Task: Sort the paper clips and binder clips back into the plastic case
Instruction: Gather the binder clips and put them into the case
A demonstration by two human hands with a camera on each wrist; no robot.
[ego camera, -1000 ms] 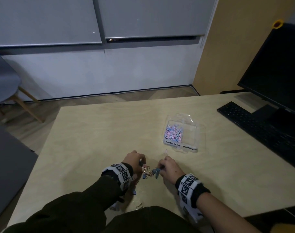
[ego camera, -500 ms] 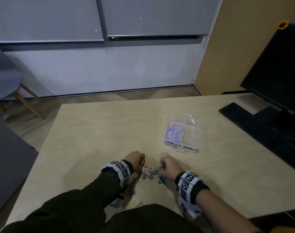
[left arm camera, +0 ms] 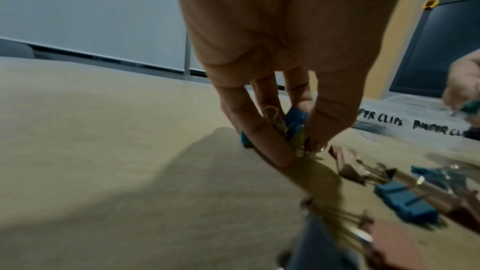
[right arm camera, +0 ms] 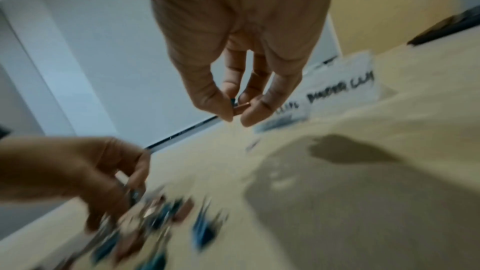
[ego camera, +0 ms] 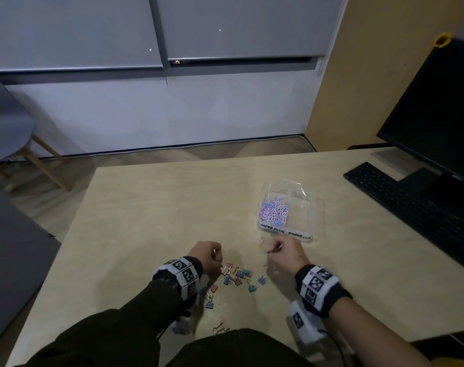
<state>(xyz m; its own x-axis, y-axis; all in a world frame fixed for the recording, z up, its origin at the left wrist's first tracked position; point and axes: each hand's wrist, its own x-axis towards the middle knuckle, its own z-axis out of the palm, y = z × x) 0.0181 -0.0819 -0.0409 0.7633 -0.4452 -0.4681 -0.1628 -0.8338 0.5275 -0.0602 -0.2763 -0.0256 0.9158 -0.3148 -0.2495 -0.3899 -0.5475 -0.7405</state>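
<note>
A clear plastic case (ego camera: 315,207) lies on the desk with pink and blue paper clips (ego camera: 274,210) in its left compartment; its right one looks bare. Several pink and blue binder clips (ego camera: 239,276) are scattered near me. My left hand (ego camera: 207,256) sits at the pile's left edge, its fingers (left arm camera: 265,141) pinching a bunch of blue binder clips (left arm camera: 294,120). My right hand (ego camera: 283,251) is raised just before the case's front edge, its fingertips (right arm camera: 257,110) pinching binder clips (right arm camera: 240,106). One paper clip (ego camera: 262,241) lies loose in front of the case.
A black keyboard (ego camera: 410,207) and a dark monitor (ego camera: 442,115) stand at the right of the wooden desk (ego camera: 159,221). More binder clips (ego camera: 220,325) lie close to the near edge. A grey chair (ego camera: 6,128) stands off to the left.
My right hand has lifted off the pile with clips and moved forward and right, toward the case. My left hand has stayed at the pile's left side.
</note>
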